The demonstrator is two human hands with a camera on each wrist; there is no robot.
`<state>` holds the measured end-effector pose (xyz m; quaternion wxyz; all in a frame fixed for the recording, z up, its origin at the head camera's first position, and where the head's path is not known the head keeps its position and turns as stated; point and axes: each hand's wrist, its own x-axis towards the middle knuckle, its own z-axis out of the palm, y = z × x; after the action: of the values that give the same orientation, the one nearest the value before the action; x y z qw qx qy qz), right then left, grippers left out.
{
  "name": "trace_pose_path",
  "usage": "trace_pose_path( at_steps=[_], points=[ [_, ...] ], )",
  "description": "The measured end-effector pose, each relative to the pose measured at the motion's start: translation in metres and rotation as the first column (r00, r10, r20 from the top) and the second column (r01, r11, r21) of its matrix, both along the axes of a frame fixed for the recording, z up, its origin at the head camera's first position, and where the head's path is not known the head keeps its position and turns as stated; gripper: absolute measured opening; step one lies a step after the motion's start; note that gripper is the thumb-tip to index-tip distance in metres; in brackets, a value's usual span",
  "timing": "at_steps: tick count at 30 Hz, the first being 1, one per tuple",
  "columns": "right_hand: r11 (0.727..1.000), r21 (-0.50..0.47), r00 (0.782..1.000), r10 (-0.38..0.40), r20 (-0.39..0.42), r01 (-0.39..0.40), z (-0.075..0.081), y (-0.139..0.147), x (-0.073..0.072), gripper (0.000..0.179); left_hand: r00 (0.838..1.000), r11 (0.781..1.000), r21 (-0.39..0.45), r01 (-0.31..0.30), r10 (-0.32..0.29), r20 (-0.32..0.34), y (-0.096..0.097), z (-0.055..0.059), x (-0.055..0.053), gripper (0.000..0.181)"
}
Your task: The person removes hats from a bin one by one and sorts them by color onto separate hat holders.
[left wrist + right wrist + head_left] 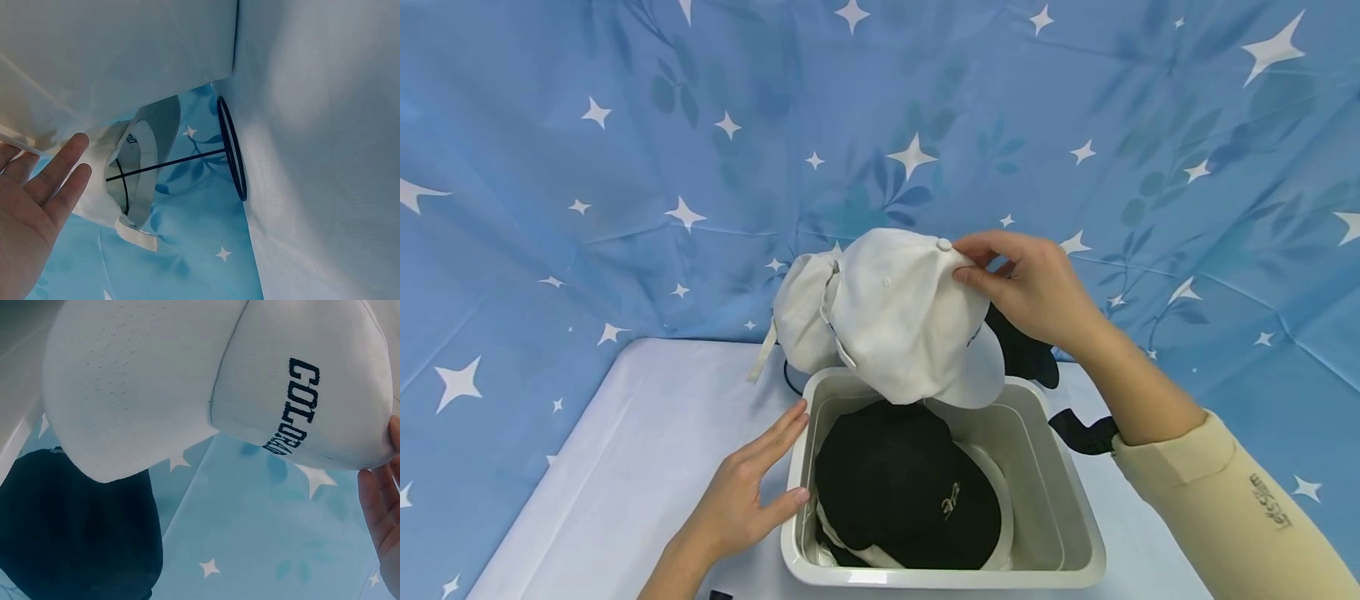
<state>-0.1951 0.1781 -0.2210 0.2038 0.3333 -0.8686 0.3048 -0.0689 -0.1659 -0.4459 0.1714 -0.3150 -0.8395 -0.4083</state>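
Observation:
My right hand point(1037, 287) pinches a white baseball cap point(898, 317) by its crown, close to the top button. The cap hangs over the back of a pale plastic bin point(1078, 533), its brim toward the right. Dark letters on its front, starting "COLORA", show in the right wrist view. My left hand point(737, 496) rests with straight fingers against the bin's left rim. A black cap point(887, 483) with small light stitching lies in the bin, over pale caps that it mostly hides.
Behind the bin, another white cap point(801, 312) with a loose strap sits on a black wire stand point(236, 150). A dark cap point(1026, 346) is at the back right. A black strap point(1082, 432) crosses my right wrist. A blue star-patterned cloth point(865, 100) hangs behind the white table point(572, 517).

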Motion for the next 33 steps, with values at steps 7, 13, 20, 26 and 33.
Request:
trace_pose_path(
  at_steps=[7, 13, 20, 26, 33],
  points=[
    [1.000, -0.023, 1.000, 0.000, -0.021, 0.000, 0.000, -0.009, -0.008, 0.024, 1.000, 1.000, 0.001, -0.003, 0.003, 0.002, -0.001, -0.001, 0.001, 0.077],
    [1.000, -0.018, 0.999, -0.019, -0.046, 0.019, 0.004, -0.020, -0.013, 0.023, 1.000, 1.000, 0.007, 0.000, 0.000, -0.004, -0.001, -0.001, 0.001, 0.077],
    [0.999, -0.038, 0.998, -0.016, -0.068, 0.013, 0.011, -0.036, -0.021, 0.022, 1.000, 1.000, 0.007, 0.004, -0.004, -0.009, -0.002, -0.001, 0.000, 0.077],
    [0.997, -0.072, 0.999, -0.007, -0.044, 0.004, 0.010, -0.046, -0.033, 0.023, 1.000, 1.000, 0.003, 0.009, -0.009, 0.008, -0.001, 0.000, -0.001, 0.077],
    [0.997, -0.072, 1.000, -0.009, -0.014, 0.008, 0.007, -0.060, -0.044, 0.024, 1.000, 1.000, -0.001, 0.006, -0.006, 0.018, -0.001, 0.000, 0.000, 0.078]
  ],
)
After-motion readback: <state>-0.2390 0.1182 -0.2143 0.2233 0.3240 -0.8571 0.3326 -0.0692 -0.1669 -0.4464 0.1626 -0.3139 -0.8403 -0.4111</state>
